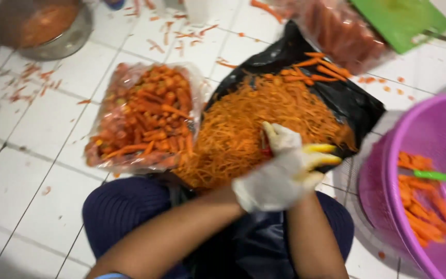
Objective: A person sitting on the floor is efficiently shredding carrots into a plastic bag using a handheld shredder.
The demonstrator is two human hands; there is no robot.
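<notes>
My left hand [272, 183] wears a white glove and hovers over the near right edge of a heap of shredded carrot [249, 119] lying on a black plastic bag [347, 103]. My right forearm rises from below and meets it. My right hand [320, 155] is mostly hidden behind the left glove, with only yellowish gloved fingertips showing. A small red thing [266, 149] shows beside the left thumb; the blur hides what it is and who grips it.
A clear bag of carrot pieces [143, 119] lies left of the heap. A purple basket [429, 129] on the right holds carrot strips and a green tool [433, 175]. A second clear bag of carrots [341, 33], a green board [398, 20] and a metal bowl [65, 44] sit farther off. Scraps litter the white tiles.
</notes>
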